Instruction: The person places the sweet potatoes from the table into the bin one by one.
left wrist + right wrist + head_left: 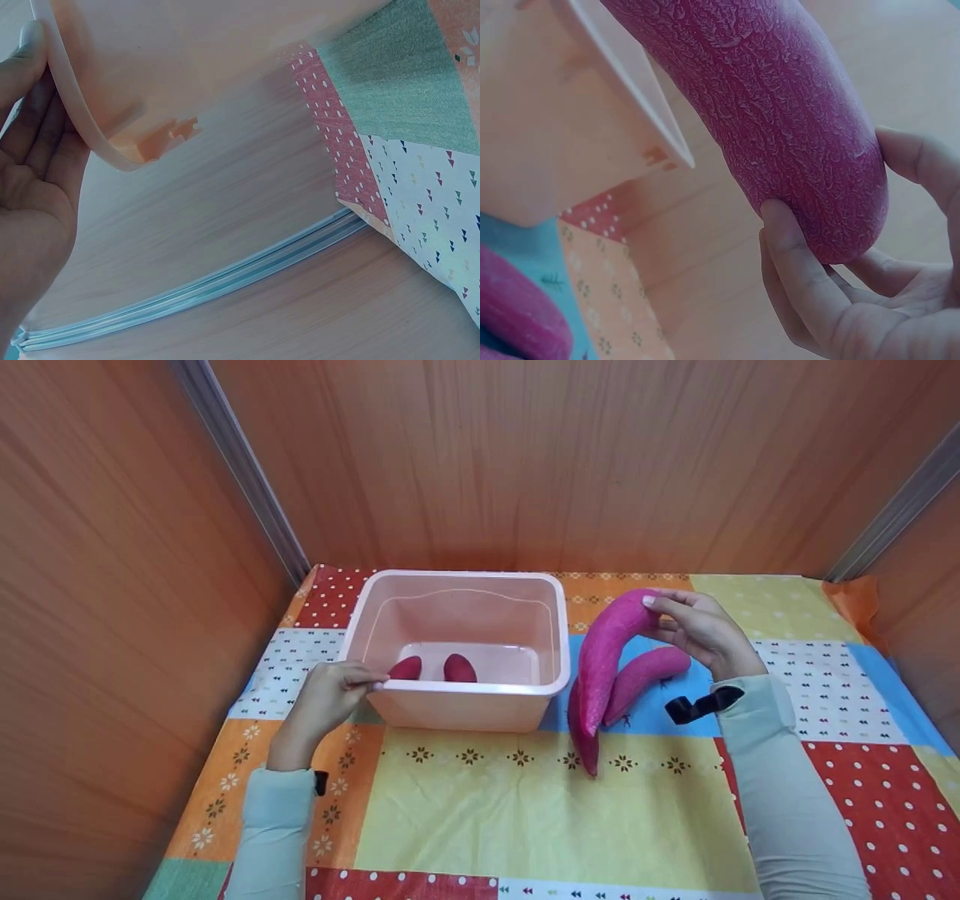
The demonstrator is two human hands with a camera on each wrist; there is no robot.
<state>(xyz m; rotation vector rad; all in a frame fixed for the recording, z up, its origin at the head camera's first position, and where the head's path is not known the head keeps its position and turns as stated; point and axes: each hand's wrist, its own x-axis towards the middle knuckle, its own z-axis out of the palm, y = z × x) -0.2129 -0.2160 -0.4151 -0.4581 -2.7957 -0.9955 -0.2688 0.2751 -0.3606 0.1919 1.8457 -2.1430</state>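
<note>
Fingers and thumb of my right hand [701,630] grip the thick rounded end of a long, curved pink tapered piece [611,649], which looks like a sweet potato. Its wrinkled skin [780,120] shows close up in the right wrist view. The narrow end points down toward the cloth, overlapping a second pink piece [649,679] and a darker pink one [585,750] in the head view. My left hand [326,694] pinches the near left rim of a pale pink plastic tub [465,709]. Inside the tub, two dark red rounded ends [460,669] show above the front rim.
A patchwork-print cloth [555,825] covers the table. Wood-grain panels [525,465] stand at the back and both sides, joined by metal corner strips [247,472]. The tub stands near the back panel, left of the pink pieces.
</note>
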